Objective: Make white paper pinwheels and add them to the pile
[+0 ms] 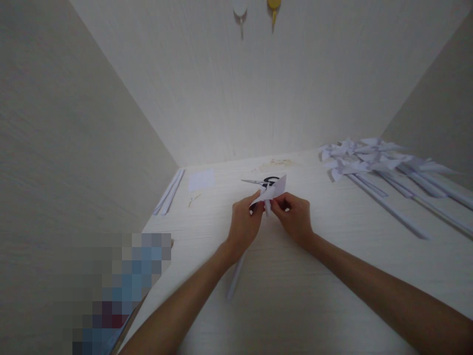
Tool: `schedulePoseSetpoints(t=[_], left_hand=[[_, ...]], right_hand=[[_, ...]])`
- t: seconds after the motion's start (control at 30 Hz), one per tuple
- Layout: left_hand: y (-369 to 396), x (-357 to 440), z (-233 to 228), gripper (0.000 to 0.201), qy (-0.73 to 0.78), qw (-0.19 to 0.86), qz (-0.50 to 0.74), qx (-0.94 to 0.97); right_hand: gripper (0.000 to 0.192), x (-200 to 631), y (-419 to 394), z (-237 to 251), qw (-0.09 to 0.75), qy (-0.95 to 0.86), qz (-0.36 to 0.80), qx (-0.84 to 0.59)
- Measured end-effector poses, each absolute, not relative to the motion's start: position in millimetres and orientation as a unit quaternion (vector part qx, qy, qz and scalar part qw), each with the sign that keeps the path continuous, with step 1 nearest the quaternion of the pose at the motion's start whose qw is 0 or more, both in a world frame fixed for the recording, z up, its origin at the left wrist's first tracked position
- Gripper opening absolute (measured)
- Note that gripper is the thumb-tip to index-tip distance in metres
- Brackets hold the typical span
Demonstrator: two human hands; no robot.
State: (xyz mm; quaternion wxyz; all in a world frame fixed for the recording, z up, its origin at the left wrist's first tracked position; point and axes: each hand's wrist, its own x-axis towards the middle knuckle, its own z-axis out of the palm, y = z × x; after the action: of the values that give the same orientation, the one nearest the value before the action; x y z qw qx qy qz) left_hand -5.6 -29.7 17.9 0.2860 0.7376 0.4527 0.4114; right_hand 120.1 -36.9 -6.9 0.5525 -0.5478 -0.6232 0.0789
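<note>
My left hand (244, 226) and my right hand (295, 215) meet over the middle of the pale table (332, 296). Together they pinch a folded white paper piece (274, 190) with a pointed tip, set at the top of a rolled white paper stick (236, 273). The stick runs down under my left wrist and lies toward me. Just behind the paper, a pair of scissors (263, 182) with black handles lies on the table.
A heap of finished white paper pinwheels on long sticks (377, 165) fills the back right. Two paper sticks (170, 192) lie along the left wall, with a square white sheet (201, 180) beside them. Walls close in at the left, back and right.
</note>
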Motion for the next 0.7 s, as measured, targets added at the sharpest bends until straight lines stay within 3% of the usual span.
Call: schedulePoseSetpoints(t=[0.23, 0.33, 0.7], left_hand=[[-28.0, -10.3, 23.2, 0.029, 0.442, 0.350, 0.386, 0.730], [-21.5, -17.7, 28.8, 0.038, 0.428, 0.371, 0.354, 0.745], [-16.6, -23.8, 31.6, 0.035, 0.376, 0.226, 0.304, 0.846]], right_hand=[[0.012, 126.0, -32.8, -10.9, 0.539, -0.669, 0.037, -0.511], [0.010, 129.6, -30.4, -11.3, 0.528, -0.691, 0.015, -0.494], [0.012, 131.2, -31.6, -11.4, 0.518, -0.703, -0.020, -0.487]])
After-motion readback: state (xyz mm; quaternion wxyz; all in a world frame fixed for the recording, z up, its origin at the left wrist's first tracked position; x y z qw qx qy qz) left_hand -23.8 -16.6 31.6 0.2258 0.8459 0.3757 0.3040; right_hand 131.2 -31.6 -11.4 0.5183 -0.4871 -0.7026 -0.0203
